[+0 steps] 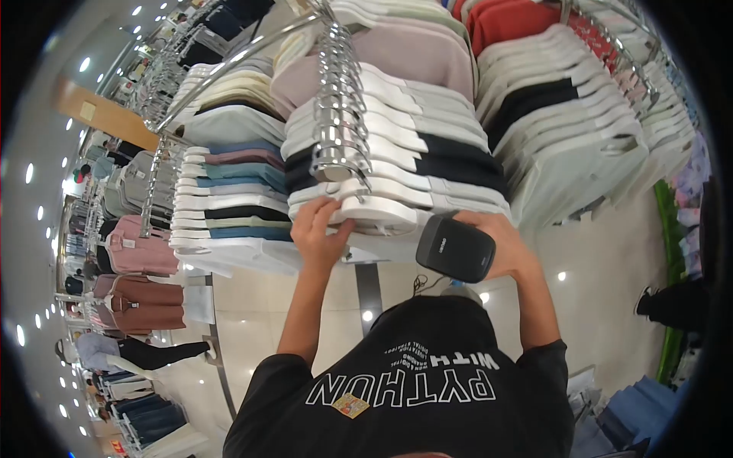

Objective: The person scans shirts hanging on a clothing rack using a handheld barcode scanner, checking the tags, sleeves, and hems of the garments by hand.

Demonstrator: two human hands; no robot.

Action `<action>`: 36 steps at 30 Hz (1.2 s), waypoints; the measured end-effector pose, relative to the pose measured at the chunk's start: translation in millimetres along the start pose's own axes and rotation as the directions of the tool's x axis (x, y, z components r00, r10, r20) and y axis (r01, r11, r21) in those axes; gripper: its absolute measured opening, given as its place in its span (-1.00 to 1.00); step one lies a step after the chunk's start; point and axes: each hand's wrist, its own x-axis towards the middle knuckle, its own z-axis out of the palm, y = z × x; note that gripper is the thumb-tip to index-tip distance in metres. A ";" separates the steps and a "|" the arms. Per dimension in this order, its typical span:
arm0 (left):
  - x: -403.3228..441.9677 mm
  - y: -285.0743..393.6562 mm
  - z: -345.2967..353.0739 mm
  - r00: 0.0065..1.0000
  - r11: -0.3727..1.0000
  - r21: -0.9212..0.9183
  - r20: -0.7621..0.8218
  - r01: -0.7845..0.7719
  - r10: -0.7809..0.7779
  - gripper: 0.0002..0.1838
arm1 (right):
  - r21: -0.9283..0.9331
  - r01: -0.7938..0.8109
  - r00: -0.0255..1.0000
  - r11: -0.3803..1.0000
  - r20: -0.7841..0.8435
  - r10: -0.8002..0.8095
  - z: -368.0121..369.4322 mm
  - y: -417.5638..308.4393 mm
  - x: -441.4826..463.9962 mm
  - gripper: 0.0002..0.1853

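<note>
My left hand (317, 233) has its fingers and thumb closed on the shoulder of the front white shirt (351, 248), beside its white hanger (382, 212). The hanger hooks onto a chrome display arm (336, 156) that carries a row of white, black and pink tops. In my right hand (500, 237) is a dark grey handheld scanner (456, 248), its broad rounded top turned up toward me. My fingers wrap behind the scanner and are partly hidden by it. The scanner is just right of the front hanger, close to the shirts.
More racks flank me: coloured tops (233, 172) on the left, white shirts (580, 153) on the right, red tops (508, 23) behind. Pink and brown tops (145, 301) hang farther left. Another person (153, 353) stands at the lower left; a dark-trousered leg (676, 305) shows at right.
</note>
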 end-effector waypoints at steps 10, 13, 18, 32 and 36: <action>5.0 -3.9 13.2 0.989 0.987 -0.050 0.001 0.150 -0.150 -0.58 | 0.145 -0.267 0.920 0.953 -0.256 0.297 -0.4 24.3 -91.1 -0.45; -5.0 -16.9 24.9 0.977 0.975 0.079 0.036 0.208 -0.212 -0.60 | 0.124 -0.552 0.764 0.825 -0.322 0.559 7.5 49.4 -134.7 -0.54; 2.7 -15.2 33.7 0.976 0.963 0.165 0.009 0.213 -0.218 -0.67 | 0.648 -0.462 0.467 0.606 -0.404 0.787 -7.6 54.1 -133.5 -0.67; 15.2 -13.5 28.5 0.946 0.941 0.169 0.091 0.294 -0.312 -0.68 | 0.543 -0.104 0.993 0.834 0.017 0.113 -55.4 101.7 -25.8 -0.30; 11.8 -14.7 18.3 0.909 0.913 0.215 0.164 0.346 -0.383 -0.65 | 0.449 0.066 0.978 0.891 0.148 -0.148 -57.1 112.9 10.3 -0.35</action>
